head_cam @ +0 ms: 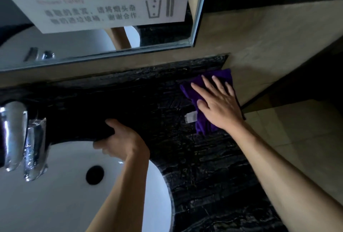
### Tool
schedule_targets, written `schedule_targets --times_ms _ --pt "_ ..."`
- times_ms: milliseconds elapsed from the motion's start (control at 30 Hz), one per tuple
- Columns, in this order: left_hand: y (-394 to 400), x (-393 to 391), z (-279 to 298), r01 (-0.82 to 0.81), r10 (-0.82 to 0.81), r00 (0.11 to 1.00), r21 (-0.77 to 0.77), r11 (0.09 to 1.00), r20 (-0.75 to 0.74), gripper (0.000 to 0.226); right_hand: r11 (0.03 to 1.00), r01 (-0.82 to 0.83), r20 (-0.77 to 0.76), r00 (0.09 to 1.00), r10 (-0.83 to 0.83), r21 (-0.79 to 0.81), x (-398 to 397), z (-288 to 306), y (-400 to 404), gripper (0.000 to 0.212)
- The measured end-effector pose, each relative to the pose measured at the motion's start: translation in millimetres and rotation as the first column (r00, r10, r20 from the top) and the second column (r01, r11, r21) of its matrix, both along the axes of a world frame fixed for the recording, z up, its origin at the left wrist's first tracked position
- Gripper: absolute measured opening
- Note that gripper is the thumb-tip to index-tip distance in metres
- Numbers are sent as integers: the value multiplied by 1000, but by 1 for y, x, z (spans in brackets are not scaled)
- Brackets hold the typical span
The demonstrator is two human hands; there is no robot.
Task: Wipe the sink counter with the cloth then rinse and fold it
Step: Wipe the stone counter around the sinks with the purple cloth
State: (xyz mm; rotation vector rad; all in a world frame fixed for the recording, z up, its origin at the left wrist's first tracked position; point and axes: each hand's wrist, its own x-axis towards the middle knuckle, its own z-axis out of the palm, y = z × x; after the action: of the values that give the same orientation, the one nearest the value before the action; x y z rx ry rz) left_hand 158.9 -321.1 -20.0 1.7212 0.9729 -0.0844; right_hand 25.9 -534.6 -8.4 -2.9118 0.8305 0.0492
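A purple cloth (pixel 203 126) with a white tag lies flat on the black marble counter (pixel 157 98), near its far right corner by the wall. My right hand (pixel 219 102) presses down on the cloth with fingers spread. My left hand (pixel 120 139) grips the counter's edge above the white sink basin (pixel 55 185), thumb on top and fingers curled under the rim.
A chrome faucet (pixel 14 135) hangs over the basin at the left, above the dark drain hole (pixel 94 175). A mirror (pixel 104 13) with a white notice stuck on it runs behind the counter. A beige tiled wall (pixel 269 50) bounds the counter's right end.
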Motion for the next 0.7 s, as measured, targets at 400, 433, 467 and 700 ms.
schedule_targets --times_ms 400,433,467,700 --pt "-1 0 -4 -47 48 996 -15 999 81 67 739 -669 19 742 670 78 149 -1 126 52" --pt "-1 1 -4 -58 60 994 -22 998 88 66 709 -701 19 712 702 76 158 -2 131 51" --pt "-1 2 -5 -67 70 993 -28 997 96 65 685 -725 28 688 725 71 164 -3 133 51" --pt "-1 0 0 -14 12 999 36 999 48 62 785 -613 86 790 608 90 111 -2 77 52"
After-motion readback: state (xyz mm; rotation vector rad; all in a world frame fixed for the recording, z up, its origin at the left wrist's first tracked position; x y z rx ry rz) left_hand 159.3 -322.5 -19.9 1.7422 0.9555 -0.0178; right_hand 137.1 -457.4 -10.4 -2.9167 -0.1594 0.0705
